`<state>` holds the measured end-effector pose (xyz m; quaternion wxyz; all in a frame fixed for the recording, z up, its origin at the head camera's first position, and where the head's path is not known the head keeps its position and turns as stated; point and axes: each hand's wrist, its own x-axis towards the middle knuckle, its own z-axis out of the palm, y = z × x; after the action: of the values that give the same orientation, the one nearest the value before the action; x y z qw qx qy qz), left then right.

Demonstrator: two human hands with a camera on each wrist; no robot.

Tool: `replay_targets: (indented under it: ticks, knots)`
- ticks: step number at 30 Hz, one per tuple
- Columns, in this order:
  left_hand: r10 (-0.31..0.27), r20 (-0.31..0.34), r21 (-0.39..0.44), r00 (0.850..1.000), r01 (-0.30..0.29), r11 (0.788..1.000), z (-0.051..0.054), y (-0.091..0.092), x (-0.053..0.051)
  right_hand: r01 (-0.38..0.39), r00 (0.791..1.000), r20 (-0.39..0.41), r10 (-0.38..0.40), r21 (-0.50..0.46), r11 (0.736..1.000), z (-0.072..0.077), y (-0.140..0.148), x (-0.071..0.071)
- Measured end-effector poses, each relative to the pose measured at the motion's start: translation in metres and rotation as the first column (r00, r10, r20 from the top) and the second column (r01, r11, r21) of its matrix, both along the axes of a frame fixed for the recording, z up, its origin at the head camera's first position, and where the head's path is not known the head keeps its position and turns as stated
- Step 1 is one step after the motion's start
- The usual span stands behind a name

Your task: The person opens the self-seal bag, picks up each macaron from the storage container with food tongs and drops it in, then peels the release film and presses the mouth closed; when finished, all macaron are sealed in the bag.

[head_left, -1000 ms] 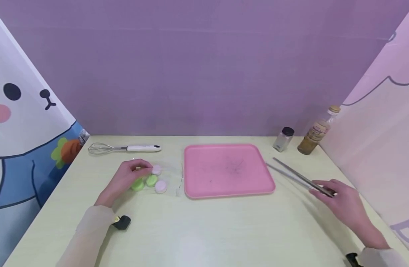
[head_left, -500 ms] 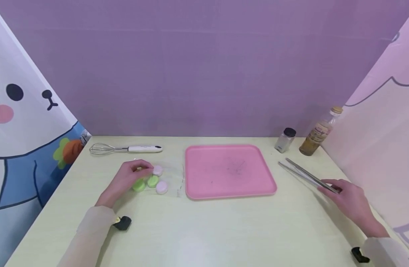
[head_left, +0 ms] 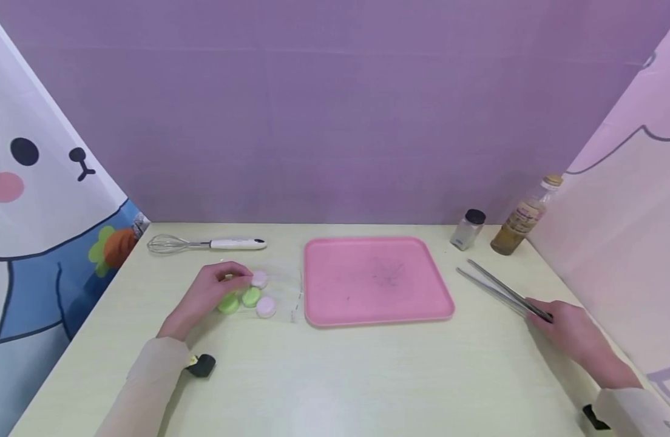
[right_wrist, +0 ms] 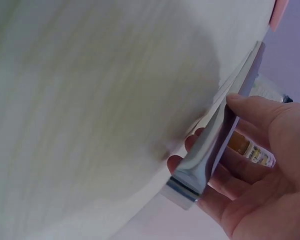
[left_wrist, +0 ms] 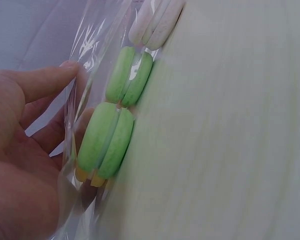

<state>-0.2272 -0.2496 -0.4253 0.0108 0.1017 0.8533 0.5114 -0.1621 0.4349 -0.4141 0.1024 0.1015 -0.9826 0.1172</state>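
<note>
My left hand [head_left: 208, 294] pinches the edge of a clear plastic bag [head_left: 286, 285] on the table's left side. Inside it lie green macarons [head_left: 251, 297] and pale lilac macarons [head_left: 266, 306]. The left wrist view shows thumb and fingers on the film, close beside a green macaron [left_wrist: 104, 140]; some fingers are partly hidden behind the plastic. At the right, my right hand [head_left: 572, 331] holds metal tongs [head_left: 499, 286] near their hinged end. Their two arms stand slightly apart and point toward the table's back. In the right wrist view, the thumb presses one arm of the tongs [right_wrist: 210, 145].
A pink tray [head_left: 368, 312] lies mid-table, between the bag and the tongs. Behind the bag is a whisk [head_left: 236, 244] with a white handle. A small black-capped jar [head_left: 468, 230] and a corked bottle [head_left: 517, 224] stand at the back right, beyond the tongs.
My right hand has moved the tongs to the right, away from the pink tray, and the fingers have shifted on them. The left hand stays at the bag.
</note>
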Motion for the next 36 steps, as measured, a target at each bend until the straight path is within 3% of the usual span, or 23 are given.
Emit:
replay_targets:
  ticks: [17, 22, 28, 33, 36]
  knots:
    - [-0.003, 0.009, -0.043, 1.0, 0.003, 0.999, 0.0, 0.001, 0.001, 0.012, 0.996, 0.086, -0.016, 0.048, 0.999, 0.001, -0.001, 0.004]
    - [-0.004, 0.003, -0.075, 1.0, 0.005, 0.997, 0.002, -0.001, 0.001, 0.017, 0.999, 0.048, -0.021, 0.071, 0.997, 0.008, -0.012, 0.009]
    - [-0.033, 0.024, -0.099, 0.999, 0.036, 0.994, 0.009, -0.002, 0.002, 0.007, 0.999, -0.039, -0.007, 0.018, 1.0, 0.025, -0.047, 0.021]
    - [-0.116, 0.023, -0.146, 0.993, 0.118, 0.982, 0.018, 0.0, 0.001, -0.073, 0.993, -0.093, 0.07, -0.038, 0.997, 0.043, -0.092, 0.031]
    - [-0.174, 0.019, -0.179, 0.985, 0.175, 0.968, 0.025, 0.002, 0.0, -0.147, 0.982, -0.122, 0.141, -0.044, 0.988, 0.044, -0.122, 0.039]
